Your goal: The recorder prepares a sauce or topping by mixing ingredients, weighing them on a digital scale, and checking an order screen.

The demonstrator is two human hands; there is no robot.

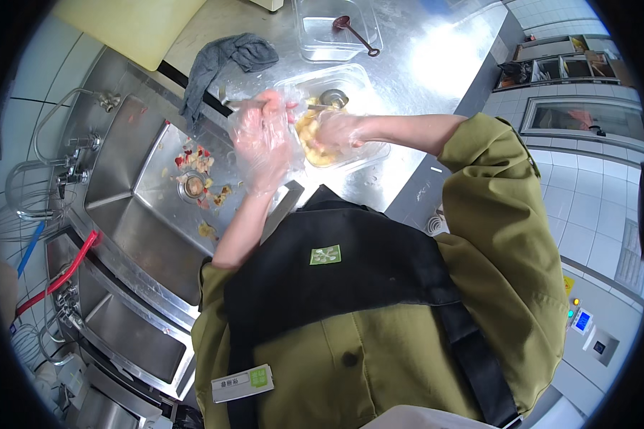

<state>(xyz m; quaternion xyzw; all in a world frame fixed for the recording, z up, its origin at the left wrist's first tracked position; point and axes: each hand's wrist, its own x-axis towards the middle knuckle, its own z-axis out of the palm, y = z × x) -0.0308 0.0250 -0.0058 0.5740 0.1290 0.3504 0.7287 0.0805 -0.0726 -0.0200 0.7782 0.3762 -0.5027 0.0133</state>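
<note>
My left hand (262, 137), in a clear plastic glove, is closed around the handle of a metal ladle (334, 98). The handle's hooked end sticks out on the left, and the ladle's bowl rests over a clear plastic tub (349, 75). Yellow, peeled fruit chunks (307, 131) lie in this tub; their exact kind is unclear. Also gloved, my right hand (339, 130) reaches into the tub among the chunks. Its fingertips are partly hidden, so whether they grip a piece cannot be told.
Left of the tub is a steel sink (139, 220) with red and pale peelings (196, 161) around its drain. A grey cloth (231, 53) hangs over the counter edge. Farther back stand another clear tub (311, 37), with a dark red spoon (357, 37), and a yellowish cutting board (134, 27).
</note>
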